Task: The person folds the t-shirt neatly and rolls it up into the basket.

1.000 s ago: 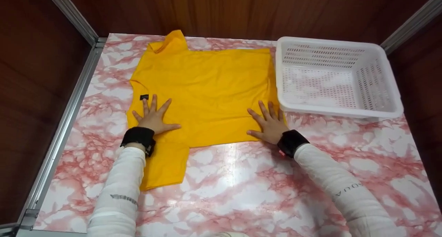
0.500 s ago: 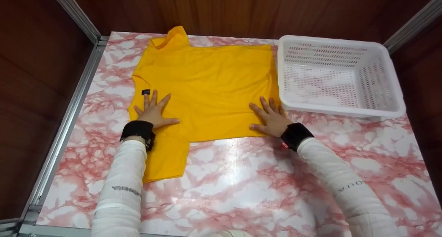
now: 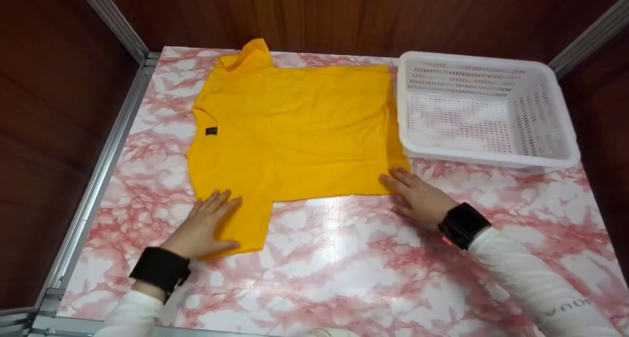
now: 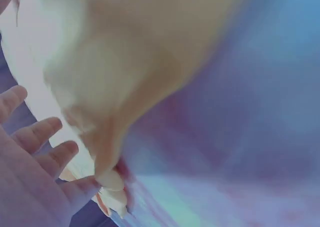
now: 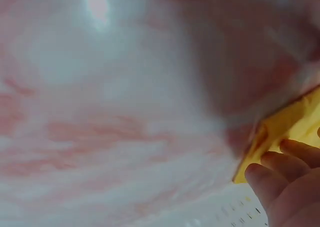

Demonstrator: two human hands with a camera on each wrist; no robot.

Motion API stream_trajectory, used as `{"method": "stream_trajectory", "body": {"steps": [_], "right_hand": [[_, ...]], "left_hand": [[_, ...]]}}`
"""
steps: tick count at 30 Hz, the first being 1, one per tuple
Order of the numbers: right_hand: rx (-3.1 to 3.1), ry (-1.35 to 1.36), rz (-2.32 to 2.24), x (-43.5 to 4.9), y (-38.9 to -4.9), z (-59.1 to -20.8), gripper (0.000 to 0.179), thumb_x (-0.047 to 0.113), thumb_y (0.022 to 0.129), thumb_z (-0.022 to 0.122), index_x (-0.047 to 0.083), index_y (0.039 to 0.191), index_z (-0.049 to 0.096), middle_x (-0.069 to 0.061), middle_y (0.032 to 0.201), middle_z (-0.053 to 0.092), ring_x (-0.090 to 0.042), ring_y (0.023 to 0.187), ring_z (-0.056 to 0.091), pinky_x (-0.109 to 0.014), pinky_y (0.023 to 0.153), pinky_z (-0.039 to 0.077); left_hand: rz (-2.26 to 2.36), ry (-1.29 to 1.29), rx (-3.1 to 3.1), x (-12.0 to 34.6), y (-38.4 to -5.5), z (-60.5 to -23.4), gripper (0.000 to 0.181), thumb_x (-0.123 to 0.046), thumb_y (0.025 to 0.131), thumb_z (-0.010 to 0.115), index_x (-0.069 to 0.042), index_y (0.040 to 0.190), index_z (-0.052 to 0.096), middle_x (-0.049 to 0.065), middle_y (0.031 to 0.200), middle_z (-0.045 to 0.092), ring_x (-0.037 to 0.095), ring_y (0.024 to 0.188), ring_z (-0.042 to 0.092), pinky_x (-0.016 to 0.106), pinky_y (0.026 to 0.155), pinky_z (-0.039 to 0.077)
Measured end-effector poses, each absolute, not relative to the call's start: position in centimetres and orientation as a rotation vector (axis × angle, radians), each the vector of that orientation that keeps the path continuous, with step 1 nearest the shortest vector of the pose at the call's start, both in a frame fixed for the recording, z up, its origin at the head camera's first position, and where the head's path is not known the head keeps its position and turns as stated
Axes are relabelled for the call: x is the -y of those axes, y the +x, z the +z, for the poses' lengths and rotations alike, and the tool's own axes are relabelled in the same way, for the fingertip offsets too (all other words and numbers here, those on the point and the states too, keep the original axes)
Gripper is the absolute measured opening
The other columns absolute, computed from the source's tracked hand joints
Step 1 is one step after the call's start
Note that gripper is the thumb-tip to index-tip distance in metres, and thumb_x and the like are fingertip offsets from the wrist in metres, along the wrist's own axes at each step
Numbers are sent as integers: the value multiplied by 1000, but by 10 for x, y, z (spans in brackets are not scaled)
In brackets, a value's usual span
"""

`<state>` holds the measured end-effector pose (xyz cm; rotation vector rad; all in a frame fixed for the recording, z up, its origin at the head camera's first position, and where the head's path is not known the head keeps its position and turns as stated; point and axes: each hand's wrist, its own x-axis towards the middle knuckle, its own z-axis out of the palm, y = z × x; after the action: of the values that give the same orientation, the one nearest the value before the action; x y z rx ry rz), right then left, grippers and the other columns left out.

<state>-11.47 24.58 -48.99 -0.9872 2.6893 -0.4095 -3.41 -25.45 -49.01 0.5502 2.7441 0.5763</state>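
A yellow T-shirt [image 3: 314, 130] lies spread on its side across the table, collar with a black label [image 3: 211, 130] to the left, hem to the right. My left hand [image 3: 204, 226] is over the near sleeve, its fingers spread and fairly straight. In the left wrist view, the fingers [image 4: 52, 149] appear beside the blurred pale cloth. At the hem's near corner is my right hand [image 3: 420, 197], fingers extended over the cloth's edge. The right wrist view shows the right fingers [image 5: 280, 172] right at the yellow corner [image 5: 280, 127].
A white perforated plastic basket [image 3: 484, 157] stands at the back right, close against the shirt's hem. The pink and white marbled tabletop [image 3: 334, 273] is bounded by dark wooden walls [image 3: 324, 17] and a metal rail [image 3: 105, 165] at left.
My left hand has moved from the chest near the collar down toward the near sleeve. My right hand has drawn back toward the hem's near corner. The shirt stays spread out.
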Motion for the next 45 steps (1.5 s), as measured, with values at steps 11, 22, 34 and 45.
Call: {"method": "stream_trajectory", "body": {"steps": [11, 22, 34, 45], "right_hand": [[-2864, -1122, -327, -244, -99, -501, 44, 5, 93, 56, -1, 135, 48, -26, 137, 47, -42, 127, 44, -51, 98, 41], [-3062, -1282, 140, -226, -102, -506, 37, -6, 87, 56, -9, 124, 55, -25, 120, 61, -40, 110, 59, -49, 94, 46], [-3266, -1286, 324, -199, -114, -517, 27, 0, 87, 53, -12, 109, 61, -25, 91, 67, -39, 78, 66, -42, 62, 56], [-3140, -1263, 72, -212, -116, -518, 36, -6, 88, 54, -8, 124, 56, -24, 116, 57, -39, 107, 54, -45, 89, 48]], "left_hand": [[440, 600, -2850, 261, 22, -500, 62, -29, 84, 71, -15, 139, 48, 12, 152, 31, 35, 139, 27, 51, 108, 29], [139, 725, -2945, 250, 22, -500, 56, 9, 80, 66, -7, 133, 53, 20, 138, 47, 40, 125, 47, 48, 89, 48], [110, 683, -3123, 239, 11, -508, 38, 3, 78, 70, 0, 115, 61, 20, 116, 62, 39, 101, 62, 47, 78, 53], [103, 685, -3145, 234, 13, -501, 35, 13, 81, 60, 4, 114, 63, 21, 115, 64, 39, 99, 64, 44, 67, 55]]}}
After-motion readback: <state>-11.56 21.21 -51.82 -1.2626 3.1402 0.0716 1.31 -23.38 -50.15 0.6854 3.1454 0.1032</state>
